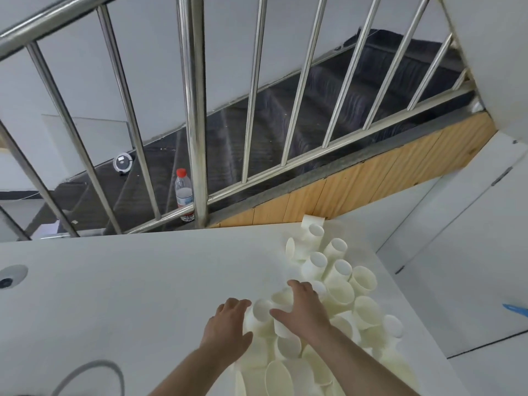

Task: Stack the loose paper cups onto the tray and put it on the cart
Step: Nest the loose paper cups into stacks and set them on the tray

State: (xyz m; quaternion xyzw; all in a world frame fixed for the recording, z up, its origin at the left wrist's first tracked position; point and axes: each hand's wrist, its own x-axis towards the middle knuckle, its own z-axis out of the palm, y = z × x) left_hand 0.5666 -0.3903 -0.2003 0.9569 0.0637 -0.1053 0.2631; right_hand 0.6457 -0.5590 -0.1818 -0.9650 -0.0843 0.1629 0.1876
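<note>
Both hands' fingers curl around tipped cream-white paper cups (261, 312) at the pile's near-left edge, left hand (228, 324) beside right hand (303, 310), cup mouths facing away.

Both hands (228, 324) (303, 307) forward, fingers curled.

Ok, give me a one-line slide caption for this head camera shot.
Both hands, left and right, reach into a pile of loose paper cups on a white table beside a stair railing.

The paper-cup pile (328, 324) runs off the bottom edge; the right hand (303, 310) covers cups beneath its palm; a grey cable loop (94, 372) is blurred and cut off at lower left; the bottle (184, 194) label is unreadable.
</note>
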